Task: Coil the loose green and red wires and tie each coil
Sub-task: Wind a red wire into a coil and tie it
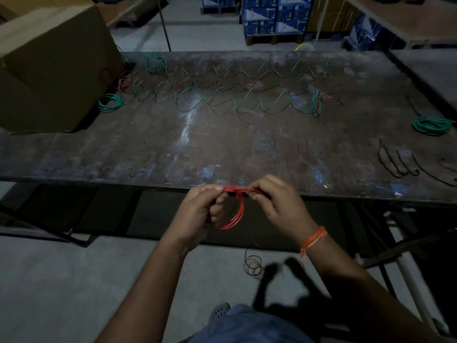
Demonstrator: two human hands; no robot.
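Note:
A small red wire coil (238, 209) hangs just in front of the table's near edge, held between both hands. My left hand (201, 208) grips its left side with curled fingers. My right hand (275, 202) pinches the coil's top right. Loose green and red wires (222, 91) lie in long wavy loops across the far half of the dark table (222, 149). A green coil (110, 102) sits at the left by the box. Another green coil (431, 125) lies at the right edge.
A large cardboard box (49, 65) stands on the table's left end. Several short black ties (400, 162) lie at the right near the front edge. A dark wire loop (252, 264) lies on the floor below. Blue cartons (272, 16) are stacked beyond the table.

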